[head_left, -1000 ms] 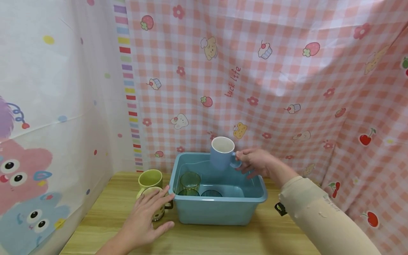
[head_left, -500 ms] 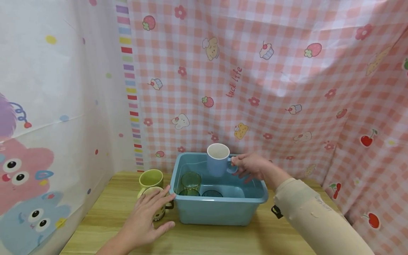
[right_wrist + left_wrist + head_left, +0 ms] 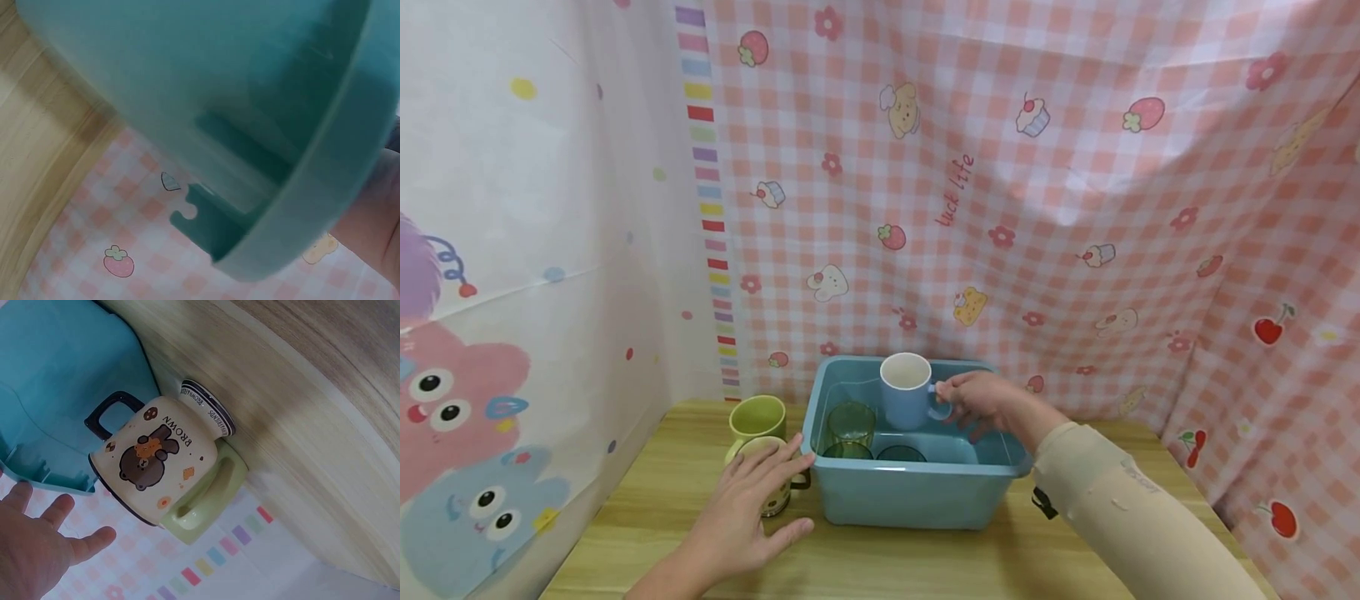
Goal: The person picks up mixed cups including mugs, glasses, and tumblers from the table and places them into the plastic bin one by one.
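**A:** So how far along is the cup thing? Looks to me like mugs are going into the blue tub [image 3: 917, 492]. The right hand [image 3: 981, 400] has its fingers curled round the handle of the blue mug [image 3: 905, 390] and is holding it upright just inside the tub, above the floor, near the back wall. Not set down yet, I'd say.

**B:** Agreed. Already in the tub: a green glass [image 3: 850, 425] at the left, plus two more dark rims in front of it at the near wall. I can't tell what those are exactly. Left outside: the bear mug [image 3: 150, 465] and the green mug [image 3: 757, 417] behind it, both on the table [image 3: 925, 567] just left of the tub. So my guess is roughly halfway.

**A:** And the left hand [image 3: 741, 521]?

**B:** Flat and spread, fingers straight, gripping nothing. It sits over the bear mug; touching or just hovering, can't say.

**A:** Materials?

**B:** Tub is smooth plastic, rectangular, rounded corners, rolled lip. Mugs look like glazed ceramic: the blue one matte-ish with a white inside, the bear one cream with a dark loop handle and a cartoon print. Green glass is see-through. Table is pale wood grain, with soft printed cloth hanging behind it.
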Demonstrator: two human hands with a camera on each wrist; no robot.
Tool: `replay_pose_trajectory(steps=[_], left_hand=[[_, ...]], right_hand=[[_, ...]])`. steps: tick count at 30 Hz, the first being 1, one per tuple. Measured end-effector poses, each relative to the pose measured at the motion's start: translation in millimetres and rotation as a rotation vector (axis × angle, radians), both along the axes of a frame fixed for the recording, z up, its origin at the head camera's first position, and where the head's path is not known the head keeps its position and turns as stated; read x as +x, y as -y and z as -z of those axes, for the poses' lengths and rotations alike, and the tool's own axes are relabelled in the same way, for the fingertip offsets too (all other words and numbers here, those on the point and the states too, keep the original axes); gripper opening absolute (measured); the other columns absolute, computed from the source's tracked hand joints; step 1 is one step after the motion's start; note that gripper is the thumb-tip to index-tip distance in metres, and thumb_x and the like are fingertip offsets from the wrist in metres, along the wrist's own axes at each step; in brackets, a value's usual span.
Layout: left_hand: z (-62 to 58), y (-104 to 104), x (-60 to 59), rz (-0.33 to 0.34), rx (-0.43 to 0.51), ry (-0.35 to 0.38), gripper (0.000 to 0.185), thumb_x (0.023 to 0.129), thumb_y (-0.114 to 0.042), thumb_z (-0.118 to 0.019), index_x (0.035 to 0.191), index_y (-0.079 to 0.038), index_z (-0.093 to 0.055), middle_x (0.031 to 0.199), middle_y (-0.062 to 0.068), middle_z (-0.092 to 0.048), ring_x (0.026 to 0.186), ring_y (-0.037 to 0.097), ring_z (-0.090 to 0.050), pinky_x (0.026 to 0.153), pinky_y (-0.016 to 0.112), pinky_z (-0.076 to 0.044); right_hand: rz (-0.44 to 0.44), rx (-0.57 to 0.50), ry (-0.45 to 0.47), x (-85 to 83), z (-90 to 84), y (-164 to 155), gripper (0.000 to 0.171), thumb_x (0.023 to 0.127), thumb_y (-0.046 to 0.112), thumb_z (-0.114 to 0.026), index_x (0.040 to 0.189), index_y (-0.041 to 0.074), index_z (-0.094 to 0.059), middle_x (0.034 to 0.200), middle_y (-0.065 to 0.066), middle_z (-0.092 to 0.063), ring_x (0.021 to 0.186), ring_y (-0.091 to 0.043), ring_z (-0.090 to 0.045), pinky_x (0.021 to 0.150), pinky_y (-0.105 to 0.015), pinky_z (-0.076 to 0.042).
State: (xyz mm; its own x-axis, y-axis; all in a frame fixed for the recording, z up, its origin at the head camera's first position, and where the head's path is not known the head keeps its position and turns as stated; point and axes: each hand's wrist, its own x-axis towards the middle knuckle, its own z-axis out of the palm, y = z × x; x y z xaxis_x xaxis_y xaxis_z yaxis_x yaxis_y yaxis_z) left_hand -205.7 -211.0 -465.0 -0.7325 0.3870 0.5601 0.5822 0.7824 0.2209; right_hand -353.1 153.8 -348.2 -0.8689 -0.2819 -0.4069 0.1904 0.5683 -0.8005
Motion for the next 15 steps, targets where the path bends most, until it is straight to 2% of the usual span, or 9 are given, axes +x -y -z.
replay_pose_trajectory(steps=[9,15], left_hand=[[-1.8,-0.2,0.3,-0.002,-0.003,0.004,0.073,0.092,-0.054,-0.081,0.156,-0.031,-0.055,0.168,0.001,-0.048,0.148,0.038,-0.051,0.107,0.08,-0.042],[-3.0,-0.9,1.6,-0.002,0.0,0.011,0.074,0.091,-0.053,-0.082,0.156,-0.032,-0.055,0.169,0.001,-0.048,0.148,0.04,-0.051,0.106,0.08,-0.043]], right_hand=[[0.007,0.05,0.01,-1.1,7.6,6.4,0.035,0.114,0.036,-0.052,0.115,0.006,-0.069,0.128,-0.026,-0.072,0.137,-0.059,-0.056,0.102,-0.075,-0.052],[0.012,0.087,0.014,-3.3,13.2,11.1,0.036,0.114,0.037,-0.051,0.118,0.006,-0.069,0.124,-0.026,-0.074,0.131,-0.058,-0.061,0.098,-0.073,-0.056]])
